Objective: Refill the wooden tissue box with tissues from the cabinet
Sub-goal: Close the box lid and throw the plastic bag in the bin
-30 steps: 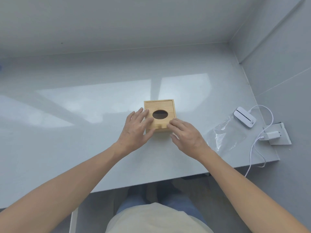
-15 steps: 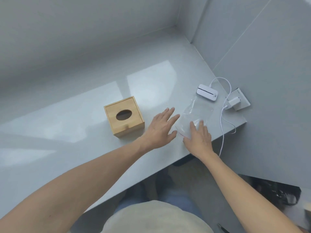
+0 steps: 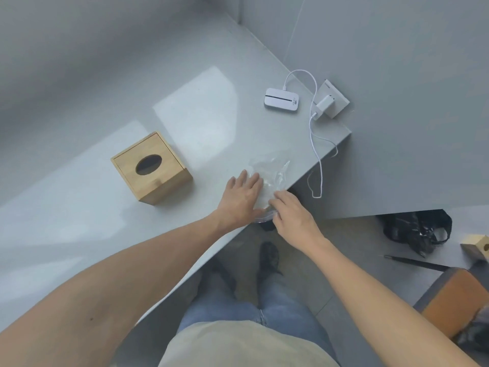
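Note:
The wooden tissue box (image 3: 152,168) stands on the grey counter (image 3: 79,207), left of my hands, its oval slot dark with no tissue showing. A crumpled clear plastic wrapper (image 3: 272,172) lies at the counter's front edge. My left hand (image 3: 242,198) rests flat on the wrapper's left part, fingers spread. My right hand (image 3: 292,214) pinches the wrapper's near edge where it hangs over the counter's edge. Both hands are well apart from the box.
A white device (image 3: 281,99) lies at the counter's far right, its white cable (image 3: 318,154) running to a charger (image 3: 324,105) in a wall socket and dangling off the edge. On the floor at right are a black bag (image 3: 418,230), a black pen (image 3: 415,263) and a brown seat (image 3: 455,300).
Both hands left the tissue box and moved right to the plastic wrapper. The wrapper has been dragged toward the front edge and crumpled. My view swung to the right.

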